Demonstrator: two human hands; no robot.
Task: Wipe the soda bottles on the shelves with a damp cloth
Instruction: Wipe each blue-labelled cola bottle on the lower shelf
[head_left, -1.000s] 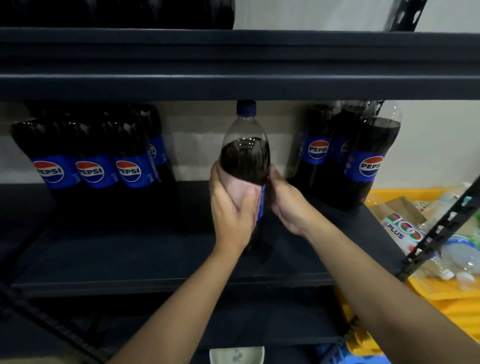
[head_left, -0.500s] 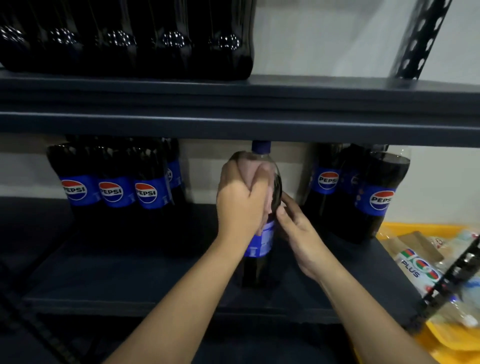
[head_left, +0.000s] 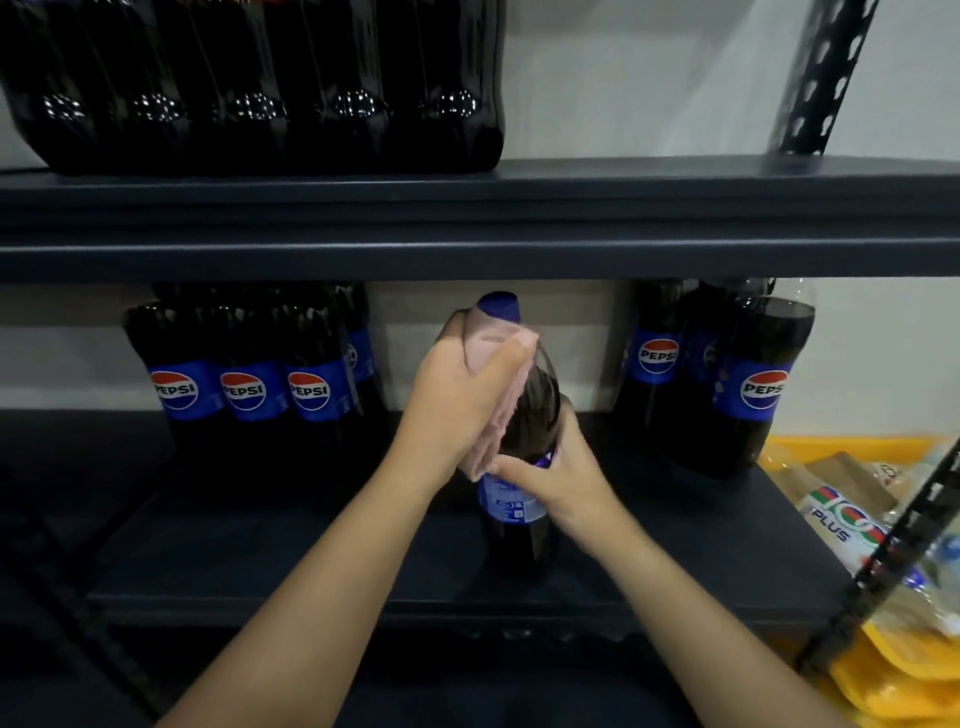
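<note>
Dark metal shelf (head_left: 260, 545), mid-tier — bottle (head_left: 524, 499) upright at centre, axis vertical. Left hand (head_left: 457, 400) clasps pink cloth (head_left: 498, 384) round neck; right hand (head_left: 556, 473) grips label band below — steadying.

dark metal shelving unit (head_left: 467, 249), two tiers visible, perforated upright post (head_left: 821, 78) at right. pale plain wall (head_left: 649, 78) behind, dimly lit. yellow crates (head_left: 893, 686) just beside the shelving, lower right.
</note>
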